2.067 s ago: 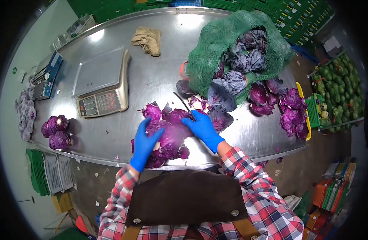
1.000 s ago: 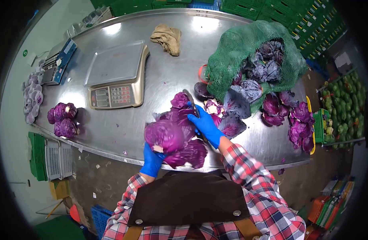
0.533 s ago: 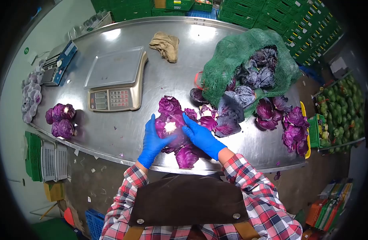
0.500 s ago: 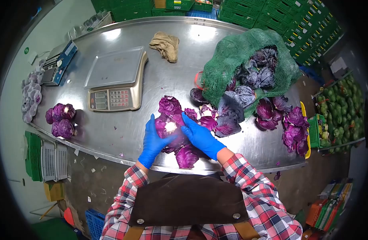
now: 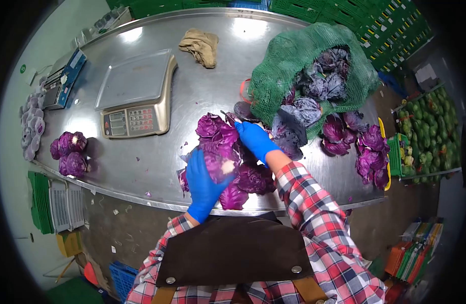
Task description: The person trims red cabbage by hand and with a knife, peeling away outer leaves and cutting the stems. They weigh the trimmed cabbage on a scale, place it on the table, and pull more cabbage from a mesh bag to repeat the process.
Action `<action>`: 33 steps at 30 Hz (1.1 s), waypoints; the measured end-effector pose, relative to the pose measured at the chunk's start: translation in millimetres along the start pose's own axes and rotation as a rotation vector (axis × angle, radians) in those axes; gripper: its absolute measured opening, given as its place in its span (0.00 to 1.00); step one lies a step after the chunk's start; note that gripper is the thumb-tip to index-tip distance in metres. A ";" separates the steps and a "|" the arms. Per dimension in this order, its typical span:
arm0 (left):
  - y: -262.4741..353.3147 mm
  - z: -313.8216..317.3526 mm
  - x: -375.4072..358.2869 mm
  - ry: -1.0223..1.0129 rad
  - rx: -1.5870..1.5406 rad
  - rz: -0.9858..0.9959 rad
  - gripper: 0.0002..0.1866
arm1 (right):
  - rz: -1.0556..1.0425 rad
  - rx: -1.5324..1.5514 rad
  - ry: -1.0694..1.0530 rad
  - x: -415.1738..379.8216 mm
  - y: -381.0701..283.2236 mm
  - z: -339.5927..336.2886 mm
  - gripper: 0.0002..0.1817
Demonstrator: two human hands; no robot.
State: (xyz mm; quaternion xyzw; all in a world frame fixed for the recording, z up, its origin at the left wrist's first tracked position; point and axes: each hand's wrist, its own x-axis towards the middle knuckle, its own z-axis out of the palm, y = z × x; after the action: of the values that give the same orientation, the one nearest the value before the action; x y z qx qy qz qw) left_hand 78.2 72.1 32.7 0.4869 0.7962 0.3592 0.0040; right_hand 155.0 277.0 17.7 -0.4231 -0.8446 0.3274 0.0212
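Observation:
My left hand, in a blue glove, is closed around the side of a red cabbage whose pale cut stem faces up. The cabbage is slightly blurred. To its upper right, my right hand, also blue-gloved, is closed on a thin dark tool, apparently a small knife, its tip pointing up and left. Loose purple cabbage leaves lie beyond and around the cabbage, with more leaves near the table's front edge. The knife's handle is hidden in my fist.
A green mesh sack of cabbages lies open at the right. Purple leaves pile up beside a yellow-edged crate. On the left stand a scale and several trimmed cabbages. A tan cloth lies at the back of the steel table.
My right hand has left the cabbage, moved up and taken hold of the knife. My left hand keeps the cabbage, whose stem has shifted right. The view has shifted slightly.

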 end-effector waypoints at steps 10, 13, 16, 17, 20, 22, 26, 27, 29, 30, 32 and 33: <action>-13.7 -41.7 4.8 -0.328 -0.061 -0.174 0.63 | 0.175 0.609 -0.162 -59.3 -12.0 -11.6 0.31; 3.0 -30.6 6.5 -0.321 0.142 -0.284 0.65 | -0.077 0.392 0.040 -98.1 2.7 25.8 0.31; 6.2 -18.2 -1.6 -0.191 0.203 -0.218 0.64 | -0.038 0.476 0.005 -124.8 -32.2 28.2 0.32; -4.3 -5.5 -10.3 -0.099 0.230 -0.132 0.63 | -0.014 0.458 -0.001 -124.0 -35.7 32.9 0.32; -6.4 1.9 -14.3 -0.047 0.116 -0.127 0.60 | 0.045 0.421 -0.043 -122.3 -42.8 28.3 0.32; 3.2 -0.4 -12.2 -0.083 0.019 -0.197 0.60 | 0.044 0.423 -0.066 -119.1 -41.0 22.3 0.31; 7.4 7.8 -0.7 -0.067 0.034 -0.189 0.59 | -0.022 0.452 -0.018 -104.9 -19.7 31.7 0.30; 7.6 7.9 0.6 -0.072 0.039 -0.185 0.60 | -0.005 0.434 -0.053 -102.3 -19.2 28.0 0.31; 7.7 8.6 -0.4 -0.088 0.079 -0.190 0.60 | 0.023 0.413 -0.099 -100.3 -17.2 26.8 0.33; 7.3 11.2 1.7 -0.093 0.111 -0.194 0.60 | 0.028 0.405 -0.103 -96.1 -14.4 29.8 0.33; 6.6 12.2 7.5 -0.117 0.138 -0.195 0.60 | 0.023 0.432 -0.106 -85.7 -6.4 35.8 0.32; 4.0 9.9 8.0 -0.145 0.136 -0.198 0.60 | 0.019 0.470 -0.113 -83.8 -8.7 34.3 0.32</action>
State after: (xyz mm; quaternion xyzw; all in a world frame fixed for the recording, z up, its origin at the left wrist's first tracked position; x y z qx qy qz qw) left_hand 80.6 85.0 30.5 0.4299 0.8603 0.2663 0.0641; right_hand 191.9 193.9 16.0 -0.3956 -0.7410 0.5382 0.0687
